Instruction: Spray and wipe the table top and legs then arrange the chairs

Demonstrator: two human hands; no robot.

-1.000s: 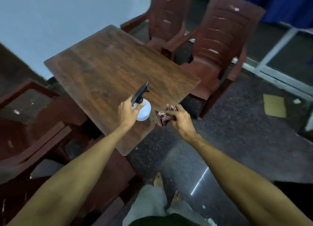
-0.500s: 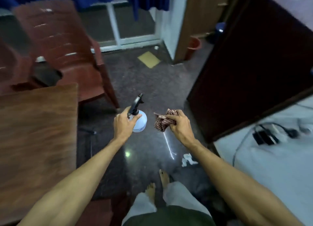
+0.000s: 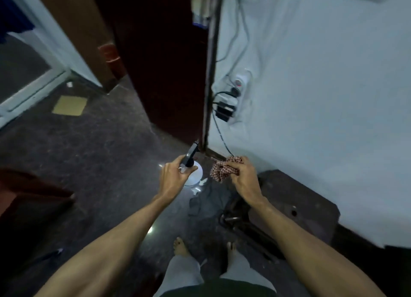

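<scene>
Left hand [image 3: 173, 177] grasps the spray bottle [image 3: 196, 175] at its neck, fingers curled about the black trigger head. Right hand [image 3: 243, 176] clenches the bunched checked cloth [image 3: 221, 171]. Both sit at frame centre, just beside one another, above dark floor [image 3: 100, 163]. The bottle's long axis tilts up and rightward, nozzle aimed toward the dark panel and the white sheeted surface carrying a power strip [image 3: 235, 90] (no table top lies that way). The only candidate furniture is a reddish-brown form [image 3: 26, 199] at the left edge, too blurred to say table or chair. It lies left of both hands, the bottle hand nearer. Judgement: spraying requires swinging the nozzle leftward first.
</scene>
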